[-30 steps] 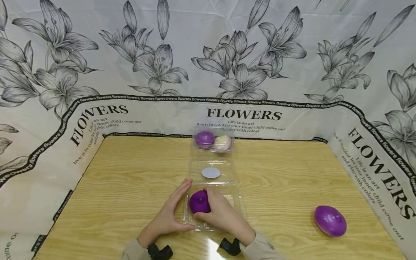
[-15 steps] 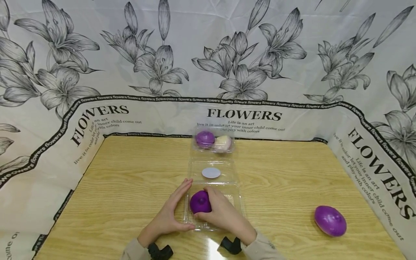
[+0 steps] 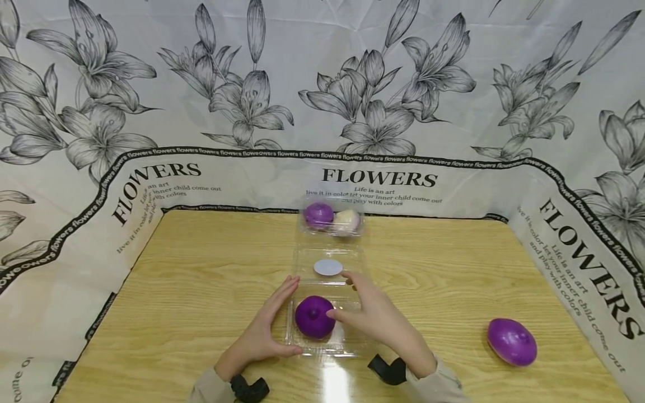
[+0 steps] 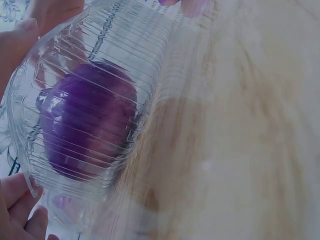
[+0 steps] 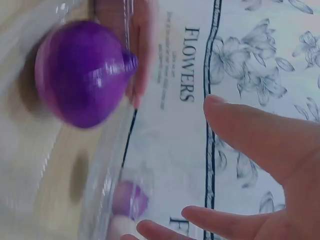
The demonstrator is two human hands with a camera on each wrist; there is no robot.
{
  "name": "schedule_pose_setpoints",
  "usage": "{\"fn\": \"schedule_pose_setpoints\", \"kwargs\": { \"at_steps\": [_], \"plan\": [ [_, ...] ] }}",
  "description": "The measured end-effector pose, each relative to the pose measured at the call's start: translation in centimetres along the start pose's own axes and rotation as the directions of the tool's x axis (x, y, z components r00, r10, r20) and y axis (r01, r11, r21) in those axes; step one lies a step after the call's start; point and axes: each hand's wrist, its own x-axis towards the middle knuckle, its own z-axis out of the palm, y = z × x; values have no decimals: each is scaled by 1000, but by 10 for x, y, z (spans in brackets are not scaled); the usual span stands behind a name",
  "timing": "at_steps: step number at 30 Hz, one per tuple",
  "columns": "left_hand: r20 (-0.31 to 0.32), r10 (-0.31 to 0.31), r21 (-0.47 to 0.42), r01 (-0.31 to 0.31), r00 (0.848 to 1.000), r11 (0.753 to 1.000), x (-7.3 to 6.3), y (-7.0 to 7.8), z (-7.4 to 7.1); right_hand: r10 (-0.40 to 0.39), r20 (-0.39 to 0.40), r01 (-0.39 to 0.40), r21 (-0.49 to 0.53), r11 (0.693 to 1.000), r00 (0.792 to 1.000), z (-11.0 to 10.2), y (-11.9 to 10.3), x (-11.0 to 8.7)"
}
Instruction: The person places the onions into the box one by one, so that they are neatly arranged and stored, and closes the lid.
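Observation:
A purple onion [image 3: 314,318] sits in the left part of a clear plastic clamshell box [image 3: 353,350], whose lid [image 3: 353,258] with a white oval label lies folded back. My left hand [image 3: 259,336] rests along the box's left side, thumb near the front corner and fingers near the back one. Through the ribbed wall, the left wrist view shows the same onion [image 4: 90,120]. Over the box's right part hovers my right hand [image 3: 380,316], fingers spread and holding nothing. Its thumb is close to the onion in the head view; the right wrist view shows them apart.
Behind the lid, at the back edge, a clear box [image 3: 331,230] holds a purple onion [image 3: 318,215] and a whitish one [image 3: 346,221]. Another purple onion [image 3: 512,342] lies at the right of the wooden table [image 3: 201,268]. Flower-printed cloth [image 3: 378,134] encloses the back and sides.
My right hand has let go of the purple onion and moved up and right, its fingers spreading. The onion stays in the box. My left hand has hardly moved.

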Motion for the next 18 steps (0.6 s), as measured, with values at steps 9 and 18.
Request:
{"fn": "schedule_pose_setpoints", "kwargs": {
  "at_steps": [9,18],
  "plan": [
    [2,-15,-5,15,1000,1000,-1,-1,0,-27,-119,19,-66,998,993,-55,30,-23],
    [-2,2,-10,-2,1000,1000,0,-1,2,-20,-287,17,-11,1000,958,-111,82,-60]
  ]
}}
